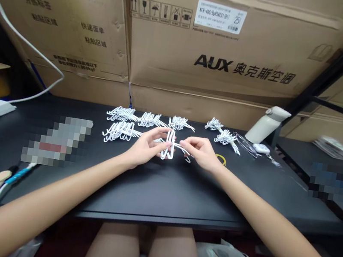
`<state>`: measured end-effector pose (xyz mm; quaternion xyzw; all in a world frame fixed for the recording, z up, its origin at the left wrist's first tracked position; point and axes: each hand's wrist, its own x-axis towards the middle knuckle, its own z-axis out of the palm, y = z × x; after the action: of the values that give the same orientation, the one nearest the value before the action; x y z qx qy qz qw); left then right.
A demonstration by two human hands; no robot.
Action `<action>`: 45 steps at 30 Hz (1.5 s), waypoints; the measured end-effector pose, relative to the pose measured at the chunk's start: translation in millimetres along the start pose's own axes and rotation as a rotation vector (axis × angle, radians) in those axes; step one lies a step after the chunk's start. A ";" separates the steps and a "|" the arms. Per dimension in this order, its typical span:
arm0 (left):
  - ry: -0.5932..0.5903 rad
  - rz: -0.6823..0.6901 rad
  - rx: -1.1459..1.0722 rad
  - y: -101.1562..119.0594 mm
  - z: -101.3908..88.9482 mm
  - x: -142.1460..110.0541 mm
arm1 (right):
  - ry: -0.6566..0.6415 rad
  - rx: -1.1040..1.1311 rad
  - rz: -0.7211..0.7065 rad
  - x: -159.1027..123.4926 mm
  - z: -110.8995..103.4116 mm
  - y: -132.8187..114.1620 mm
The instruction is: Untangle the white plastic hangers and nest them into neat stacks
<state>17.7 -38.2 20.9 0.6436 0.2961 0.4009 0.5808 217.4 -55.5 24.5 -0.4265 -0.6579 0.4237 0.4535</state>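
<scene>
Holding a bunch of white wire hooks over mid-desk, the L hand grasps them btwn thumb & fingers, bends side by side. The R hand is at the thin stems, thumb & index close together; can't tell if it grips any. Prob. best: light, even L pressure so the bends line up, R fingertips squaring the stems w/o snagging the hook end below. Around: hook piles on the black desk, yellow band by the R wrist, bottle back R, AUX carton behind.
</scene>
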 end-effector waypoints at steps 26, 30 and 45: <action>-0.077 0.016 0.101 -5.2 0.7 -0.1 | -0.097 -0.444 -0.316 -13.5 7.0 4.9; -0.106 0.024 0.151 -6.5 2.1 -2.2 | -0.116 -0.431 -0.361 -14.3 11.5 5.8; -0.212 -0.022 0.285 5.6 9.5 -12.3 | -0.064 -0.633 -0.539 -17.0 15.0 10.1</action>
<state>19.2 -54.3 24.2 0.7549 0.2941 0.2781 0.5160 208.7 -71.3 7.5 -0.3443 -0.8574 0.0798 0.3742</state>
